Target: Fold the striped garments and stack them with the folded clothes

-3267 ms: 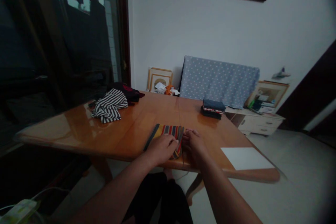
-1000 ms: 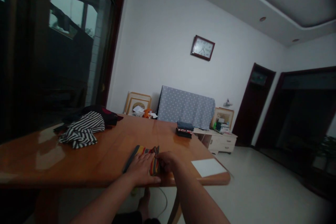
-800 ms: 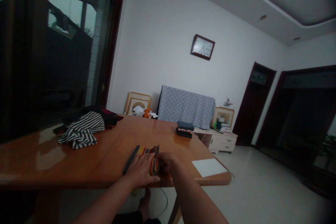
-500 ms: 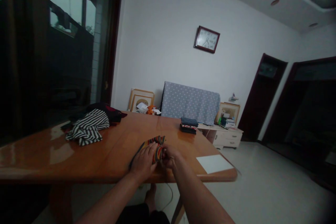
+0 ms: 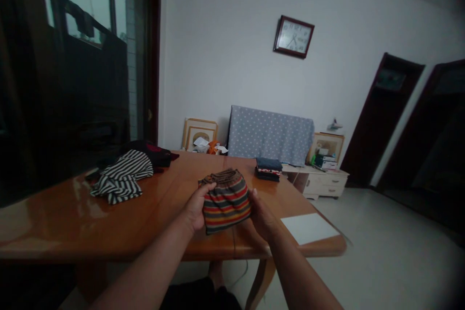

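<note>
A folded striped garment [image 5: 227,203] in grey, red, yellow and orange, with a gathered waistband along its top, is held up above the near part of the table. My left hand [image 5: 198,206] grips its left edge, thumb on the front and fingers hidden behind. At the right edge my right hand [image 5: 260,213] closes on the cloth, its fingers partly out of sight. Farther back on the table stands a small stack of folded clothes [image 5: 269,169]. A black-and-white striped garment [image 5: 125,174] lies crumpled on the left, against dark clothes [image 5: 158,155].
The wooden table [image 5: 167,189] has its rounded right corner near me. A white sheet [image 5: 308,228] lies there. Behind the table are a cloth-covered panel [image 5: 269,133], a low white cabinet [image 5: 323,184] and framed pictures [image 5: 199,128]. A wall clock [image 5: 294,36] hangs above.
The striped garment has come up off the table and now shows its folded front. My hands have moved apart to its two sides. The view has shifted slightly.
</note>
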Tool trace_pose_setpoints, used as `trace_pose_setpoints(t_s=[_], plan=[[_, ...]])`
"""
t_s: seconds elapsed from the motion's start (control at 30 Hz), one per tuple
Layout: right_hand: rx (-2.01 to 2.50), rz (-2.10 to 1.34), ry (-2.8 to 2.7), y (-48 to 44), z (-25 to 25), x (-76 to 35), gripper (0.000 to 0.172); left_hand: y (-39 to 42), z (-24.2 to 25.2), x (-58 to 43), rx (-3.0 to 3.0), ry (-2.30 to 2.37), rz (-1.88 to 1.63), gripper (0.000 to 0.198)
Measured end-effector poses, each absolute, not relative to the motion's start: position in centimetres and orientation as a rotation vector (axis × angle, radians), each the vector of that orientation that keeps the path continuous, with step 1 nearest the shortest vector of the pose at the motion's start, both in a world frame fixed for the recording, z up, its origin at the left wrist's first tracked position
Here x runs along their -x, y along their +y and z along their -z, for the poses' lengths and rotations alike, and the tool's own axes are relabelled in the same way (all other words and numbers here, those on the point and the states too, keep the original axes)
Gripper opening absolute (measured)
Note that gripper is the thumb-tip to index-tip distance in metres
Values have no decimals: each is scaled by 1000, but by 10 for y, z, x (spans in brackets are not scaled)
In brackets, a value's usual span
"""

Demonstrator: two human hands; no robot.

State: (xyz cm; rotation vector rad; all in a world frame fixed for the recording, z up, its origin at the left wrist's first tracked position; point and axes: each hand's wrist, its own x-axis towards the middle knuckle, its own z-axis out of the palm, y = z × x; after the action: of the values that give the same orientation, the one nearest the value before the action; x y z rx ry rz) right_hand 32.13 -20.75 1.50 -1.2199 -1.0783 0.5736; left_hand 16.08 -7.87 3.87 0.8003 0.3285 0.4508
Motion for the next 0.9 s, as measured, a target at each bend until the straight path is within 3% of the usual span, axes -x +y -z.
trace_pose_setpoints(t_s=[0.2, 0.4, 0.57, 0.63, 0.73, 0.9], plan=[[1056, -1152, -932, -216, -4, -334, 78, -79, -30, -182, -703, 248, -242, 45], [1034, -1198, -775, -215, -6, -361, 90, -71, -14, -211, -691, 296, -105, 49], [980, -1137, -670, -211, -6, -381, 53, -62, -2, -235, -656, 401, -76, 47], [981, -1161, -601, -209, 1, -389, 46, -61, 1, -242, -648, 398, -50, 47], [1004, -1327, -445, -206, 12, -402, 46, -61, 4, -247, -640, 363, -19, 48], [954, -1553, -326, -208, 21, -415, 61, -60, 7, -253, -645, 309, 16, 47]])
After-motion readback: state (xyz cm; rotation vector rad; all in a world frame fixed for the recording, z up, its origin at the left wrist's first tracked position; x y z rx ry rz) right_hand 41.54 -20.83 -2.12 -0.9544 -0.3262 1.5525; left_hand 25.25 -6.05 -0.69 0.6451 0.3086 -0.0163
